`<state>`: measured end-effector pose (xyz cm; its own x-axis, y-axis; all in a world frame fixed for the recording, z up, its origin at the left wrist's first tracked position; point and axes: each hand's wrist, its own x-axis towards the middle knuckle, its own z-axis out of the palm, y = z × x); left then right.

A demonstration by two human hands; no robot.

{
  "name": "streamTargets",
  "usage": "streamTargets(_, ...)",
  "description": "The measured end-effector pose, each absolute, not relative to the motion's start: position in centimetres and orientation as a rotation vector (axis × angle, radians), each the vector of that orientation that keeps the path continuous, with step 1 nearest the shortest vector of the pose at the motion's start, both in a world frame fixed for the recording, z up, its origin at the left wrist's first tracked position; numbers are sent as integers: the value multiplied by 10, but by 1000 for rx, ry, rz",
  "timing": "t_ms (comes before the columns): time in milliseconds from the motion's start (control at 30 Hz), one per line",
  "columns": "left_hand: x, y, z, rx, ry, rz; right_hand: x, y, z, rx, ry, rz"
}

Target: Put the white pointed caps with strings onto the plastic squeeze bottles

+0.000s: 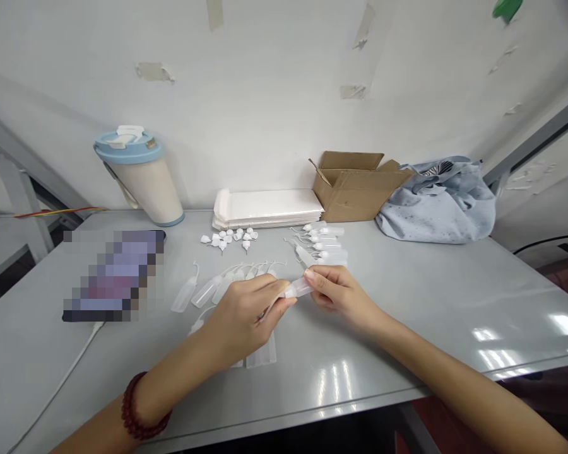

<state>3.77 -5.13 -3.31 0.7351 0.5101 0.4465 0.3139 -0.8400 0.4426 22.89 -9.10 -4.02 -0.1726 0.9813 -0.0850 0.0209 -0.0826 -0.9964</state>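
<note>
Between my two hands is a small translucent squeeze bottle (299, 288) with a white cap end. My left hand (250, 315) pinches its cap end, and my right hand (336, 291) grips the bottle's body. Several similar bottles with thin curved tips (185, 294) lie on the table to the left and partly behind my left hand. Another group of bottles (329, 243) lies beyond my right hand. A cluster of small white caps (227, 238), some with short needle tips, sits farther back. My left hand and forearm hide part of the nearer bottles.
On the grey table (407, 284), a phone (118, 271) with a charging cable lies at left. A cream tumbler (146, 183) stands behind it. Along the wall are stacked white padded envelopes (269, 207), an open cardboard box (355, 189) and a grey-blue cloth bundle (440, 205).
</note>
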Motion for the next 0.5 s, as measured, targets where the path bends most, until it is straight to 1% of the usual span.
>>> streamTargets(100,36,-50,-40,2810,580,869,229,-90,-40,-1185,-1232,1469)
streamTargets(200,36,-49,-43,2929,568,847,229,-89,-39,-1217,-1144,1561)
streamTargets(333,38,-49,-39,2720,654,791,228,-89,-40,-1237,-1111,1609)
streamTargets(400,39,-49,-35,2532,715,748,227,-90,-41,-1242,-1182,1545)
streamTargets(500,39,-51,-28,2304,804,665,225,-94,-38,-1303,-1397,1265)
